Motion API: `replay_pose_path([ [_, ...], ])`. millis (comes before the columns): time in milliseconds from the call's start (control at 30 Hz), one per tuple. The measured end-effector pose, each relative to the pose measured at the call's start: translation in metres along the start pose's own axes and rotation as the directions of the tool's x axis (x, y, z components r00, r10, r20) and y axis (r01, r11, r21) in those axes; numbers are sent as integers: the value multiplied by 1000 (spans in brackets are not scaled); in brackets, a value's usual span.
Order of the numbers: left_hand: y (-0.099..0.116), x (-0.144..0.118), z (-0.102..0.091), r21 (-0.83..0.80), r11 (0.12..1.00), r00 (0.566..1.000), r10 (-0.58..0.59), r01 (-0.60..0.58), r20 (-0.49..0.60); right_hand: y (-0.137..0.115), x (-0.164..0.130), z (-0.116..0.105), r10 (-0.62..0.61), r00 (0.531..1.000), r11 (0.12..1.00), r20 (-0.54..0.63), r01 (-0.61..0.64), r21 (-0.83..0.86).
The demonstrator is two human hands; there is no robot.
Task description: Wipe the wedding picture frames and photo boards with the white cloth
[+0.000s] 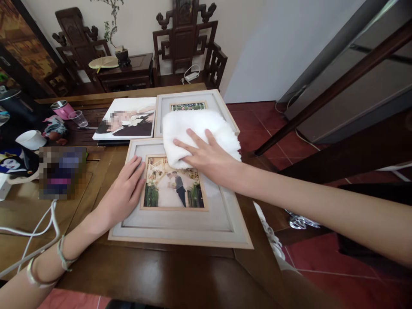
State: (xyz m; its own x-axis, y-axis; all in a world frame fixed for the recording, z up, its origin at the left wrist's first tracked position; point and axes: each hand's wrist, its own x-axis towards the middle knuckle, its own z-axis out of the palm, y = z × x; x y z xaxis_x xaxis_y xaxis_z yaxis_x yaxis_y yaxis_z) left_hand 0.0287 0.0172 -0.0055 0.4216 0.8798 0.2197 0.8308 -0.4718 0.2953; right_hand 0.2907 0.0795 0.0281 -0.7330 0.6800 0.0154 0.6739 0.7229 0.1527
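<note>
A picture frame (180,238) with a pale wooden border and a wedding photo (174,184) lies flat on the wooden table. My left hand (124,189) rests with outstretched fingers on its left side, beside the photo. On the frame's upper right, my right hand (206,156) presses a folded white fluffy cloth (199,122), fingers spread over it and thumb at its near edge. This cloth covers the photo's top right corner and overlaps a second similar frame (162,113) behind, hiding part of it.
Left of the rear frame lies a white-edged photo panel (128,118). A pink mug (62,110), a clear plastic cup (78,119) and a white cup (31,140) stand farther left. White cables (53,219) run along the left. Carved chairs (185,43) stand behind the table (154,270).
</note>
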Motion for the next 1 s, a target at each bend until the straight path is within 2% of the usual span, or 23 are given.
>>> replay_pose_path([
  [67,0,0,0,-3,1000,1000,-2,2,2,-11,-2,-6,38,997,999,60,-39,15],
  [167,0,0,0,-5,1000,1000,0,0,1,-35,-12,-21,69,969,993,238,-88,72],
  [267,0,-1,1,4,1000,1000,9,-9,-13,-64,-35,-29,-4,933,987,360,-53,150],
  [333,-1,-1,1,8,1000,1000,15,-15,-19,-84,-56,-28,-43,942,977,332,-30,211],
  [400,0,-1,1,8,1000,1000,15,-15,-17,-100,-76,-25,-50,972,956,231,-20,292],
  [467,0,-1,0,9,1000,1000,11,-11,-10,-112,-90,-25,-106,983,924,149,42,380],
  [533,1,-1,0,15,1000,1000,9,-9,-6,-117,-95,-27,-148,980,901,133,78,427],
  [633,1,-1,1,24,1000,1000,12,-12,-7,-111,-86,-31,-137,968,909,212,38,415],
  [733,0,-1,1,25,1000,1000,13,-12,-6,-89,-67,-27,-120,955,942,271,23,335],
  [800,-1,-2,2,23,1000,1000,17,-17,-6,-68,-54,-20,-71,969,969,236,11,246],
  [900,-2,-2,1,13,1000,1000,23,-23,-12,-38,-37,-8,32,993,992,117,-46,116],
  [1000,-1,-1,0,5,1000,1000,20,-20,-8,-18,-24,-1,70,997,997,40,-71,38],
])
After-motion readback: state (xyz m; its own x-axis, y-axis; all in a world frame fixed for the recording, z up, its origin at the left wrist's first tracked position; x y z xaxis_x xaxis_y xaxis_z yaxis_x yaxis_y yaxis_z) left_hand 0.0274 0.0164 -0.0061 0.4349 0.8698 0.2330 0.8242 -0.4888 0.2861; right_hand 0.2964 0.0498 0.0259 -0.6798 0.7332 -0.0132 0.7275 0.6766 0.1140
